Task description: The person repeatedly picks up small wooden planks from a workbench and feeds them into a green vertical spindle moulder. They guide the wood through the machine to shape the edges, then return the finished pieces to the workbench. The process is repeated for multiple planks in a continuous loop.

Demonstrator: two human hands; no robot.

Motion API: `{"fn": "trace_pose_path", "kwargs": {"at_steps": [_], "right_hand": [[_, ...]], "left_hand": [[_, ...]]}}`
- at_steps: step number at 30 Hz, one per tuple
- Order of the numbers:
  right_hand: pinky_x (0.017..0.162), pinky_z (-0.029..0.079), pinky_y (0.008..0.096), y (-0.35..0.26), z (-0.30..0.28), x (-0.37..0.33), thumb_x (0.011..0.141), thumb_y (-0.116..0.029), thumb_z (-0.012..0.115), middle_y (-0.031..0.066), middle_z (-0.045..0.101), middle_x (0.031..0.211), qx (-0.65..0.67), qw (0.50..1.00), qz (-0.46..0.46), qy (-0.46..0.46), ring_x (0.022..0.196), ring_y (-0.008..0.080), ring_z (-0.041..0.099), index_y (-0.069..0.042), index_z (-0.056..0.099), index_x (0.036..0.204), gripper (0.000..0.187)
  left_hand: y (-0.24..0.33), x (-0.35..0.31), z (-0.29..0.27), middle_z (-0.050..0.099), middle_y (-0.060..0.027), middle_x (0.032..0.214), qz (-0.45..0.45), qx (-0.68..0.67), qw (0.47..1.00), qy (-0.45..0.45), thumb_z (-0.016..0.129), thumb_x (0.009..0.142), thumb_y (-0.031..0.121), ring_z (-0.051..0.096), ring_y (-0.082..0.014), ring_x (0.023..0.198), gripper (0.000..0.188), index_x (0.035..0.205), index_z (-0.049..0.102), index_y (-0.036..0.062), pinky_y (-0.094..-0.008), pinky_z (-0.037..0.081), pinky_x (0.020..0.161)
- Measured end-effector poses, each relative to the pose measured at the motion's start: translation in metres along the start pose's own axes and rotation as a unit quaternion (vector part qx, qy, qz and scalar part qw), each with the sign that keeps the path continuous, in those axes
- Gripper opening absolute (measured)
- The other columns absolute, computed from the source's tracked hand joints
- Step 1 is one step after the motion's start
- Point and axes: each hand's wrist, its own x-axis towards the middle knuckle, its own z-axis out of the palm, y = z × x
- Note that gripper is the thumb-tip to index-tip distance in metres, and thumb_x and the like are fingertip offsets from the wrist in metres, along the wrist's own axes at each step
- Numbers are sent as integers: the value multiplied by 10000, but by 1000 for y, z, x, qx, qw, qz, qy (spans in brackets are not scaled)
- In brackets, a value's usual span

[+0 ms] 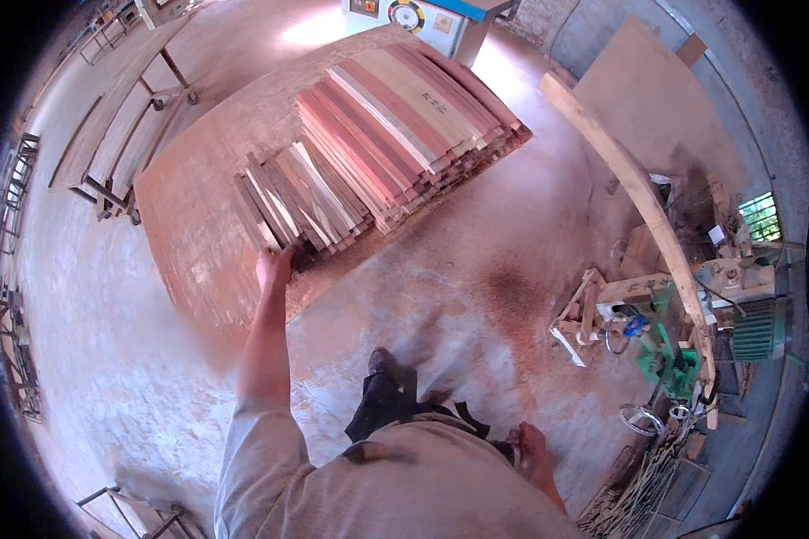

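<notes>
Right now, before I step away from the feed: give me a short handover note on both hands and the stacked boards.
Left hand: stretched forward, fingers on the near end of the darker short boards; whether it grips one cannot be told.
Right hand: down by the hip, holding nothing visible.
Things: the short boards lie beside a longer reddish board stack, both on a large brown sheet on the floor. A green machine stands to the right.
Done: boards sit stacked in neat rows.
Left: no board is lifted yet.
</notes>
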Motion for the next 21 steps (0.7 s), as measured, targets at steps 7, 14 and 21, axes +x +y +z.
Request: {"fn": "trace_pose_path", "kwargs": {"at_steps": [7, 14, 21], "right_hand": [[538, 510, 345, -11, 4, -7, 916, -255, 503, 118, 591, 784, 30, 999, -30, -33, 620, 218, 592, -17, 520, 938, 239], [807, 494, 296, -150, 111, -62, 861, -85, 584, 122, 564, 1114, -191, 896, -336, -217, 998, 197, 569, 21, 435, 1267, 445], [764, 483, 384, -222, 117, -96, 801, -176, 653, 221, 598, 982, -270, 755, -548, -238, 913, 316, 610, 4, 533, 1113, 380]], "left_hand": [[3, -52, -39, 644, -85, 833, -31, -556, 812, -176, 514, 897, 170, 591, -168, 685, 179, 986, 597, 38, -309, 490, 603], [58, -232, 16, 641, -126, 974, 53, -503, 775, -379, 584, 867, 206, 632, -245, 896, 298, 1094, 558, 15, -324, 513, 722], [119, -401, 102, 642, -73, 974, 217, -310, 766, -520, 581, 899, 248, 588, -168, 886, 281, 1113, 590, 67, -345, 490, 793]]}}
